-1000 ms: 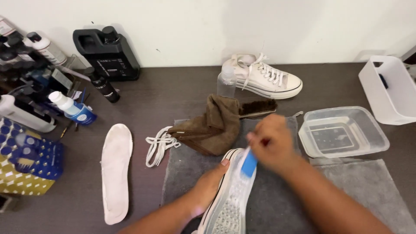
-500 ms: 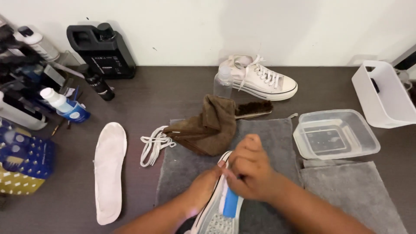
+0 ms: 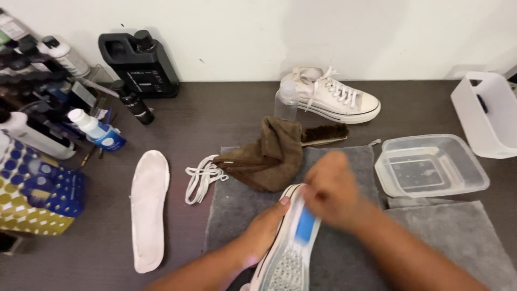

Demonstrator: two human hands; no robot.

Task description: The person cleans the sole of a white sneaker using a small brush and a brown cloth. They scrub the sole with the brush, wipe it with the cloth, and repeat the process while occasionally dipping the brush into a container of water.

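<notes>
My left hand (image 3: 264, 229) grips the side of a white sneaker (image 3: 288, 253) turned sole up on a grey towel (image 3: 231, 207). My right hand (image 3: 331, 188) is blurred and holds a small blue and white brush (image 3: 305, 225) pressed on the sneaker's sole near the toe. A crumpled brown cloth (image 3: 269, 153) lies just beyond the toe, with a dark-bristled wooden brush (image 3: 323, 133) behind it. Loose white laces (image 3: 202, 175) and a white insole (image 3: 149, 207) lie to the left.
A second white sneaker (image 3: 334, 99) and a clear spray bottle (image 3: 286, 101) stand at the back. A clear plastic tub (image 3: 431, 167) and a white bin (image 3: 487, 116) sit right. A black jug (image 3: 140, 62), several bottles (image 3: 97, 132) and a blue-yellow box (image 3: 37, 196) crowd the left.
My right hand has slid the blue brush back and forth along the sole: toward me half a second ago, now up near the toe again. My left hand keeps its grip.
</notes>
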